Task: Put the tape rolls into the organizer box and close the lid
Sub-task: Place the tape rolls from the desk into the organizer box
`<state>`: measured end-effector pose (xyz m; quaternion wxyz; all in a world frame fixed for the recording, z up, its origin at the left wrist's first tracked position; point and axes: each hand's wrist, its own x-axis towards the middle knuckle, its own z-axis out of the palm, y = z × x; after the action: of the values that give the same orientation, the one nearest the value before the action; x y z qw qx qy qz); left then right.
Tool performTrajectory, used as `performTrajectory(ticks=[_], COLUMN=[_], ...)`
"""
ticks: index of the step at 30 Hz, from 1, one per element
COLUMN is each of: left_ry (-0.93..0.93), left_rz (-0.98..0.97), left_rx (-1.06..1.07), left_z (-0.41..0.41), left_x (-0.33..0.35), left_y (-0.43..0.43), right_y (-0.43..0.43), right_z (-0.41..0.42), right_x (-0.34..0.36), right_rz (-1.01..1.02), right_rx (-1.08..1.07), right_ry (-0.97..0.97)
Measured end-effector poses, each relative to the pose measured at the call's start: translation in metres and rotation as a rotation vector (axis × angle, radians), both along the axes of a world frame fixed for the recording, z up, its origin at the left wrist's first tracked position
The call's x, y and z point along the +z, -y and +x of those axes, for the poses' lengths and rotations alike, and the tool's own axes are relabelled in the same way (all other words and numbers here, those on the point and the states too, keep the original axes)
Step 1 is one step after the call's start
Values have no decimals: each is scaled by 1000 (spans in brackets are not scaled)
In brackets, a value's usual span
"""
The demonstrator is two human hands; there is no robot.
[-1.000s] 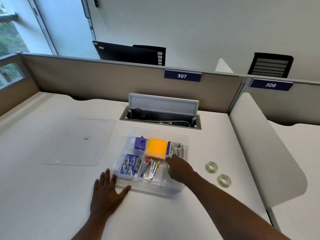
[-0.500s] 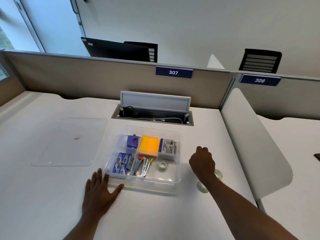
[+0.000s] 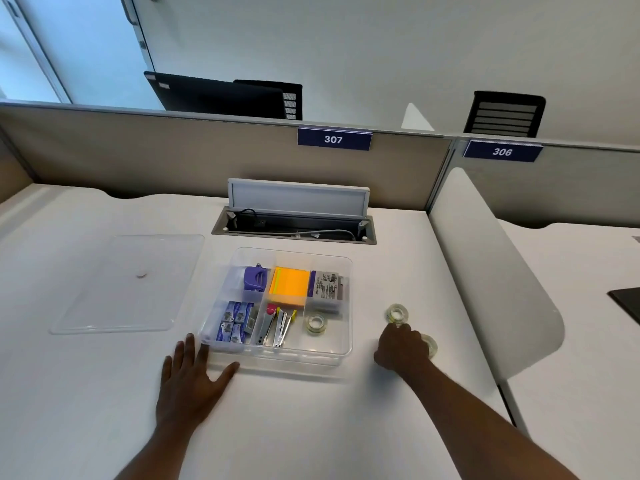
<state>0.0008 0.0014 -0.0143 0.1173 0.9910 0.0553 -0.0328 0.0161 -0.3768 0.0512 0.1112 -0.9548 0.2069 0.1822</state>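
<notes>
The clear organizer box (image 3: 346,344) sits mid-desk, holding one tape roll (image 3: 316,323) in its front right compartment. Two more clear tape rolls lie on the desk to its right. My right hand (image 3: 401,349) has its fingers curled, and the fingertips pinch the near edge of the far roll (image 3: 397,312), which rests on the desk. The near roll (image 3: 430,345) is partly hidden behind that hand. My left hand (image 3: 188,379) lies flat with spread fingers at the box's front left corner. The clear lid (image 3: 128,282) lies on the desk to the left.
The box also holds a purple punch (image 3: 256,278), orange sticky notes (image 3: 289,287), staple boxes (image 3: 233,322) and staplers (image 3: 277,327). An open cable hatch (image 3: 294,230) lies behind the box. A white divider panel (image 3: 491,271) rises at the right.
My right hand left the box, where a tape roll now lies, moved right over the two loose rolls, then lowered its fingertips onto the far one. The left hand stayed put.
</notes>
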Motion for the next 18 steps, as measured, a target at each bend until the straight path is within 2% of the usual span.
performTrajectory(ticks=[4,8,11,15,18], left_ry=[1,4,-2,2,2], left_rz=[0,-8,-5,-7,-5], left_rx=[2,4,7,9,6], left_z=[1,1,2,2,1], left_x=[-1,-3,-5,-4,-2], left_y=[0,-1,-2,-1,-1], right_y=[-1,-2,-4,-13,-31], right_z=[-8,-8,-4,11,27], right_x=[-7,-4,3,22,39], right_rz=[-244,-344,-329,-151,-98], right_rx=[210,326,317,182,248], right_ry=[13,-34,3,245,387])
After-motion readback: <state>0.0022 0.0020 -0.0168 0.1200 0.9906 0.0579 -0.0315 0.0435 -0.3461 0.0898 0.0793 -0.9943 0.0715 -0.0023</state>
